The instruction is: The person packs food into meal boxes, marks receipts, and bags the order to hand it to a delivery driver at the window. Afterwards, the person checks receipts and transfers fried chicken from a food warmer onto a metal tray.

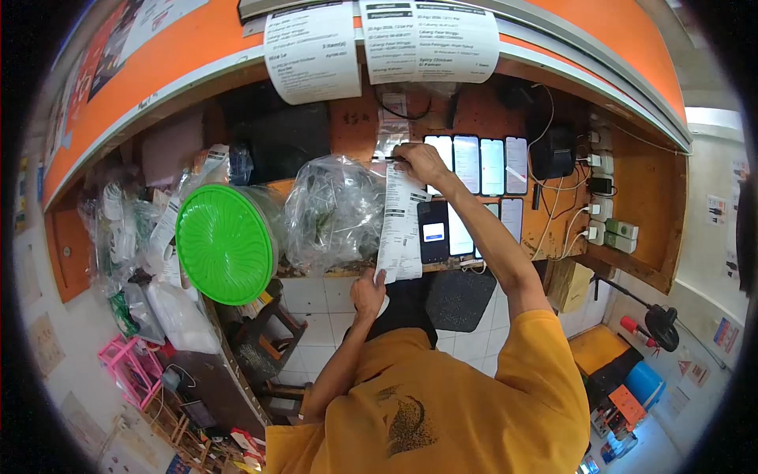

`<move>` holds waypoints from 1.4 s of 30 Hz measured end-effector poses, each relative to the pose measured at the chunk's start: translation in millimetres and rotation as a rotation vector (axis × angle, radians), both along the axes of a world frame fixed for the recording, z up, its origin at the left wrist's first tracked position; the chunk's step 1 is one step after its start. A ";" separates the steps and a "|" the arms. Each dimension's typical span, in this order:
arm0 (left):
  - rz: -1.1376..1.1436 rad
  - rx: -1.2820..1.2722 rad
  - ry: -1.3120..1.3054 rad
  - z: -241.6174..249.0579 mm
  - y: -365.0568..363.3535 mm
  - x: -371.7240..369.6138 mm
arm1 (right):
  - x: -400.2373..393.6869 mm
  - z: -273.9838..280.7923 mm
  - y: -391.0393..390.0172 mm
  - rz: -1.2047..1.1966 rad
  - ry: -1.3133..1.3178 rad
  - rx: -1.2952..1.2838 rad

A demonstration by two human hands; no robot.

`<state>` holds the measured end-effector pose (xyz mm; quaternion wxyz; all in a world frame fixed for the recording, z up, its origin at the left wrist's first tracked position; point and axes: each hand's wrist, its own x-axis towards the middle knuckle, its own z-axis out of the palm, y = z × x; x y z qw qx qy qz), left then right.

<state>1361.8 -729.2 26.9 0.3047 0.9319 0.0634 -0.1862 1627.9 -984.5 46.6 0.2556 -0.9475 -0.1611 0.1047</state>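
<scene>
A long printed receipt is stretched between my two hands at the front of the orange counter. My left hand is closed on its lower end, just off the counter edge. At its upper end my right hand has the fingers closed on the paper, beside a small dark strip. A clear plastic bag lies directly left of the receipt; what is inside is hard to make out. To the right lie several lit phones in two rows and a dark handheld device, partly behind my right forearm.
A tub with a green lid stands at the left, near bunched plastic bags. Printed receipts hang from the shelf edge above. Chargers and white cables line the right side. A dark stool stands below the counter.
</scene>
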 end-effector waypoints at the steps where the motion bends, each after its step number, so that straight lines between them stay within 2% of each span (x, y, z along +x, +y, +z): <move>1: -0.007 0.004 -0.001 -0.6 0.4 0.3 | -2.5 -1.4 -1.0 0.006 0.001 -0.026; 5: 0.002 -0.108 0.045 -0.3 -5.0 -5.5 | -19.7 -6.4 -23.6 0.003 -0.080 -0.052; 8: -0.093 -0.177 -0.002 -26.5 -7.8 -14.4 | -24.9 1.6 -36.6 -0.012 0.007 -0.101; 11: -0.034 -0.261 0.127 -13.5 -9.6 -8.1 | -27.1 5.8 -30.8 -0.071 0.008 -0.063; 13: 0.012 -0.177 0.054 -9.8 -5.2 -6.9 | -25.9 8.2 -17.5 -0.104 -0.062 -0.008; 14: 0.033 -0.135 0.019 -8.0 -3.0 -6.5 | -23.5 -9.7 -14.3 -0.105 -0.089 0.041; 15: 0.043 -0.138 0.028 -7.7 -0.4 -5.2 | -21.7 -7.7 -5.9 -0.091 0.018 -0.045; 17: 0.064 -0.144 0.053 -7.1 5.4 -5.2 | -17.7 -22.9 3.4 -0.077 0.069 -0.043; 21: 0.020 -0.121 0.002 -24.7 6.2 -14.5 | -21.5 2.2 7.9 -0.018 0.106 -0.049; 24: 0.118 -0.221 0.109 -19.3 -0.2 -16.5 | -24.1 -2.0 1.6 -0.044 0.177 -0.116; 26: 0.099 -0.223 0.082 -19.6 -3.6 -16.7 | -23.6 -15.0 -3.4 -0.092 0.186 -0.139; 30: 0.085 -0.275 0.039 -22.6 -12.5 -15.5 | -21.6 -4.9 -5.0 -0.149 0.228 -0.228; 32: 0.017 -0.205 0.047 -22.0 -17.0 -14.1 | -18.8 -5.0 -6.9 -0.156 0.229 -0.287; 35: -0.085 -0.196 0.008 -30.8 -17.4 -15.1 | -16.8 -32.6 -9.6 -0.108 0.191 -0.395; 37: -0.090 -0.204 0.054 -27.2 -15.2 -14.6 | -15.8 -20.4 -4.9 -0.096 0.216 -0.336; 39: -0.110 -0.211 0.146 -15.5 -11.5 -16.7 | -18.9 -18.8 0.5 -0.067 0.148 -0.305; 41: -0.065 -0.249 0.152 1.0 5.6 -25.0 | -21.8 -53.5 -9.6 -0.091 0.016 -0.250; 42: -0.017 -0.255 0.166 1.1 20.2 -35.0 | -25.2 -31.7 -3.7 -0.086 -0.118 -0.152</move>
